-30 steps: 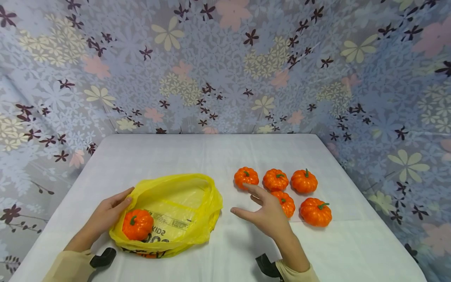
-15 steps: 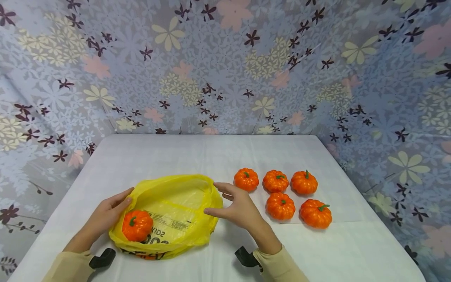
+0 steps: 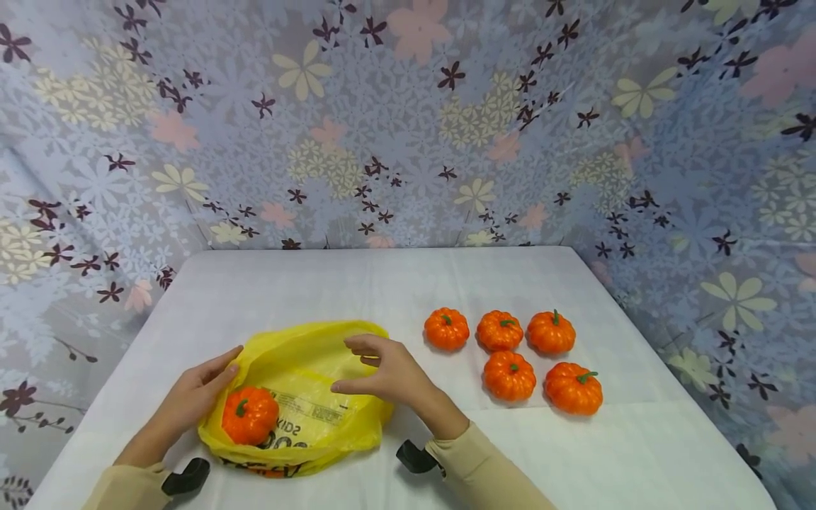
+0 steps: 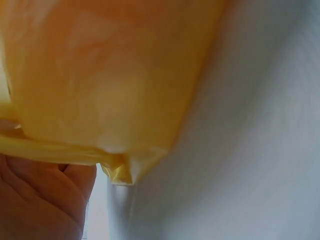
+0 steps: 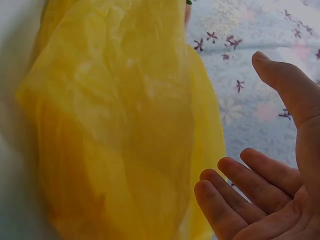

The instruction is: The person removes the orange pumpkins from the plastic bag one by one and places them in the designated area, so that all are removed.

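Observation:
A yellow plastic bag [image 3: 344,439] lies on its side with its mouth gaping, an orange toy pumpkin [image 3: 250,416] inside near the left. My left hand [image 3: 194,393] holds the bag's left rim between thumb and fingers; in the left wrist view the yellow film passes across the palm [image 4: 42,200]. Over the right part of the bag's mouth is my right hand [image 3: 392,375], thumb and fingers apart with nothing between them. In the right wrist view its spread fingers [image 5: 250,195] are beside the bag's outer wall. More orange shows through the bag's lower front.
Several orange toy pumpkins with green stems sit right of the bag, including a back-left pumpkin [image 3: 446,329] and a front-right pumpkin [image 3: 572,389]. They rest on a white-covered table [image 3: 306,283]. A flower-patterned cloth [image 3: 408,142] stands behind it.
My right hand has moved left from the pumpkins to over the bag's right side, holding nothing. My left hand and the bag have stayed in place.

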`<state>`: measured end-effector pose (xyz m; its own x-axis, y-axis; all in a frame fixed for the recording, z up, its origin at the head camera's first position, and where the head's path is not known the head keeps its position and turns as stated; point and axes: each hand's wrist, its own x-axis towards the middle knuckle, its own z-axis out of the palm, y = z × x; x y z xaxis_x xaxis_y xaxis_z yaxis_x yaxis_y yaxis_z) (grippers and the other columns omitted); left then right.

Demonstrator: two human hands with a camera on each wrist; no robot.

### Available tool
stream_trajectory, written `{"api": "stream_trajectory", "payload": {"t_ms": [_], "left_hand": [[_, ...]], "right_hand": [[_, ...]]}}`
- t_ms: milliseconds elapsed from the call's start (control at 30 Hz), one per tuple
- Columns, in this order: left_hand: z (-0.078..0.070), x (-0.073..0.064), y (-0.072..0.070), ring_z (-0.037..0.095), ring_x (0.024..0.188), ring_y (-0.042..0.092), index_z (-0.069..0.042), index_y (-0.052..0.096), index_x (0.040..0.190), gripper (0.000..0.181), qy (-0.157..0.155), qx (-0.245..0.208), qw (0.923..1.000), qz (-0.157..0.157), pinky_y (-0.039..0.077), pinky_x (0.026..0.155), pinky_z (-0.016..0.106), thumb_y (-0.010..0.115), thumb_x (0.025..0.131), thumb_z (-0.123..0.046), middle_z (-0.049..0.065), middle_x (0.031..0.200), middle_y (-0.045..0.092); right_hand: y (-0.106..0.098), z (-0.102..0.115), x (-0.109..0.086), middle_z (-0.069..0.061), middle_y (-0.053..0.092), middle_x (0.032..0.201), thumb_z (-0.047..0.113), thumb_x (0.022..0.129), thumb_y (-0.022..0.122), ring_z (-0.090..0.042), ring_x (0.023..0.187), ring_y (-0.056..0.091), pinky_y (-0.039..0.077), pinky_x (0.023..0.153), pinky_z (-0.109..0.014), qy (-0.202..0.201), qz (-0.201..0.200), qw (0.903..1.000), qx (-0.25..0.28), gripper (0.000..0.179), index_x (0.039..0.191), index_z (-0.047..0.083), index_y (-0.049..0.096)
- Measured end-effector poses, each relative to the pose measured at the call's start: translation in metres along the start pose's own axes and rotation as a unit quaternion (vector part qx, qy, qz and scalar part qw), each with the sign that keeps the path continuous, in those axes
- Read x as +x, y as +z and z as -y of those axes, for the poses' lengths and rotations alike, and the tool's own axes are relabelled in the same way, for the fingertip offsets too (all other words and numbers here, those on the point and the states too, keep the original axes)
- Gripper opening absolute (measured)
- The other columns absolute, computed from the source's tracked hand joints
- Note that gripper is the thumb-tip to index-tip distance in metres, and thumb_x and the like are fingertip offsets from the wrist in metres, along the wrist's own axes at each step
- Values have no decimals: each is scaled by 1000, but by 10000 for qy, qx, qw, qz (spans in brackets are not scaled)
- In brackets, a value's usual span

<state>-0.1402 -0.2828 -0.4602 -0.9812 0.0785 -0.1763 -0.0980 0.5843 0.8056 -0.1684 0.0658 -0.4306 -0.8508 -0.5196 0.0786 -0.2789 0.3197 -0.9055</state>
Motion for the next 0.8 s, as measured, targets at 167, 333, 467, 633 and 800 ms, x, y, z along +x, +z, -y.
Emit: {"api": "stream_trajectory", "payload": {"t_ms": [167,333,467,633,800], "left_hand": [[0,-1,2,48,144,27,-3,35,156,71,-26,17,10000,0,29,112,63,45,105,-51,24,158,31],[-3,0,3,48,143,29,-2,36,155,70,70,112,9998,-130,29,112,63,45,105,-51,24,157,33],[-4,-1,3,48,143,29,-2,36,155,71,65,140,9998,-120,29,112,63,45,105,-51,24,157,33],[-4,-1,2,48,143,30,-2,36,155,69,160,158,9995,-199,29,112,63,45,106,-50,24,157,34],[-4,-2,1,49,143,30,-2,37,155,68,150,143,9995,-248,29,112,64,45,106,-50,25,157,34]], "right_hand": [[12,3,6,-8,58,141,37,79,88,-20,128,56,47,104,-29,-116,178,9998,69,73,141,12,58],[22,8,13,-8,58,141,33,80,87,-25,129,55,46,105,-31,-252,387,9988,141,72,141,9,58],[32,11,18,-8,58,142,33,81,87,-25,129,55,47,105,-33,-151,592,9979,204,72,141,9,58],[45,13,24,-5,58,141,37,80,87,-18,126,57,48,104,-32,16,672,9977,107,74,142,10,58],[61,10,29,-2,60,138,40,79,87,-17,123,59,51,99,-30,128,766,9969,106,74,141,11,59]]}}
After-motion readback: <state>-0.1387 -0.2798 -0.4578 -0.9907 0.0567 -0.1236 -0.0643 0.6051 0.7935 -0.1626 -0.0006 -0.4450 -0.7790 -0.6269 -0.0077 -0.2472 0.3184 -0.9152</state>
